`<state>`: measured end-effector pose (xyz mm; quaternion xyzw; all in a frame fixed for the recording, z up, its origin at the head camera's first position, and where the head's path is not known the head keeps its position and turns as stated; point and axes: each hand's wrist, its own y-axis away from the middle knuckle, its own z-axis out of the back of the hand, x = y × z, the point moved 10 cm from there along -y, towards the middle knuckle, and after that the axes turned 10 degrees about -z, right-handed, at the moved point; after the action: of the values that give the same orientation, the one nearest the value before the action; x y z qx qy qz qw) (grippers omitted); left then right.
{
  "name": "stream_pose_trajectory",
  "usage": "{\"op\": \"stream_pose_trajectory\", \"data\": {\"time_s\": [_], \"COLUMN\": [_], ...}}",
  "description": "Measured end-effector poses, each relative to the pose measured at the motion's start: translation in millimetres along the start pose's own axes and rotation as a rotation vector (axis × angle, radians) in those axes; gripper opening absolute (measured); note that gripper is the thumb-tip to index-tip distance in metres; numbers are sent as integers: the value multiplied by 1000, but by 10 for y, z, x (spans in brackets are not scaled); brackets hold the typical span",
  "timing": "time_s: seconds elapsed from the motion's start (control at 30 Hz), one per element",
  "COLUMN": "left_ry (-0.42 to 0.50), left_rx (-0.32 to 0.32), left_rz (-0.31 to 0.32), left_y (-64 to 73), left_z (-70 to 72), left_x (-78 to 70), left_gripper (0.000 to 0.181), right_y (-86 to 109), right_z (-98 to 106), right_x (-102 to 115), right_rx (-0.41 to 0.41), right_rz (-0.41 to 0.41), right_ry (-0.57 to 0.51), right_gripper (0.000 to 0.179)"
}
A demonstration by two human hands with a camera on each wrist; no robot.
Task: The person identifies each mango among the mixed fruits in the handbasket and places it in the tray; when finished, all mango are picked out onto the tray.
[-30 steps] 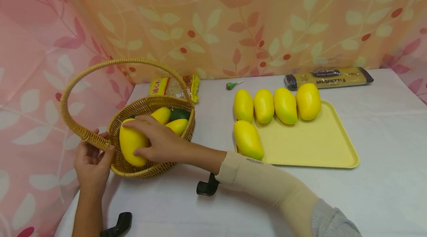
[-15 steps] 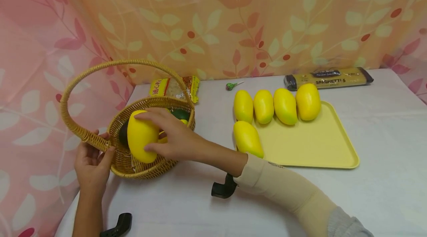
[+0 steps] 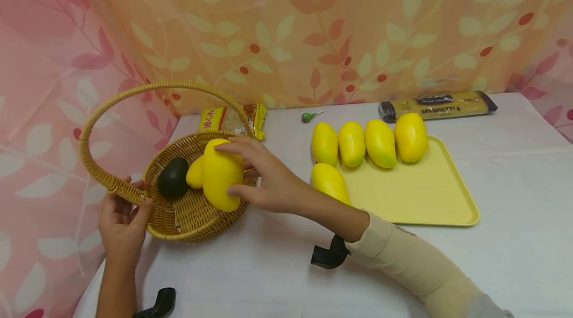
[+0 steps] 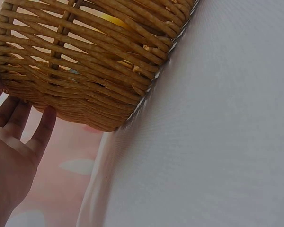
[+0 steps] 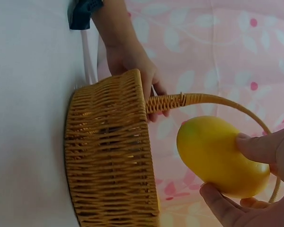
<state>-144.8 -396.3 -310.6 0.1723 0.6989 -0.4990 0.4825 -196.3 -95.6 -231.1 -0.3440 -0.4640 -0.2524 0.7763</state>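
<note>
My right hand (image 3: 277,183) holds a yellow mango (image 3: 219,173) above the wicker basket (image 3: 192,216), thumb on one side and fingers on the other. In the right wrist view this mango (image 5: 217,153) is clear of the rim. With my left hand (image 3: 123,223) I grip the basket where its arched handle (image 3: 130,191) meets the rim. The left wrist view has the fingers (image 4: 42,130) against the basket's woven side (image 4: 85,71). Inside lie a dark green avocado (image 3: 173,178) and a yellow fruit (image 3: 194,173), mostly hidden behind the held mango.
Several yellow mangoes (image 3: 380,143) sit along the back and left of a yellow tray (image 3: 412,203). Behind stand a spaghetti pack (image 3: 438,106), a lollipop (image 3: 309,117) and a yellow food packet (image 3: 230,119). Patterned curtains (image 3: 286,34) border the white table (image 3: 250,273).
My right hand has lifted the mango up from the left part of the basket and carried it rightward, uncovering the avocado. The left hand keeps its hold on the basket.
</note>
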Motion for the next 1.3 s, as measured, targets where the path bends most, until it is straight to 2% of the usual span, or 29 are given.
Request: {"op": "stream_pose_trajectory", "data": {"time_s": [0.2,0.33,0.5,0.7,0.97,1.13,1.3], "left_ry": [-12,-26,-33,-23,-23,-25,-10], "left_rx": [-11,-5,0,0,5,2,-3], "left_rz": [10,10,1,-3,-27,-18,-10], "left_y": [2,4,4,3,9,5,4], "left_z": [3,-2,-14,-14,-12,-8,-8], "left_x": [2,4,-2,-9,-27,-17,-9], "left_gripper": [57,56,56,57,56,56,57], "right_y": [139,239,372,513,740,893,1048], "right_z": [151,266,440,689,1022,1249,1458], "right_x": [7,-14,-47,-135,-228,-332,-465], "right_rx": [3,9,-2,-36,-41,-59,-78], "right_rz": [6,-21,-53,-109,-189,-247,-351], "right_ry": [-36,-78,-74,-8,1,25,32], "right_gripper": [63,64,65,67,70,70,70]}}
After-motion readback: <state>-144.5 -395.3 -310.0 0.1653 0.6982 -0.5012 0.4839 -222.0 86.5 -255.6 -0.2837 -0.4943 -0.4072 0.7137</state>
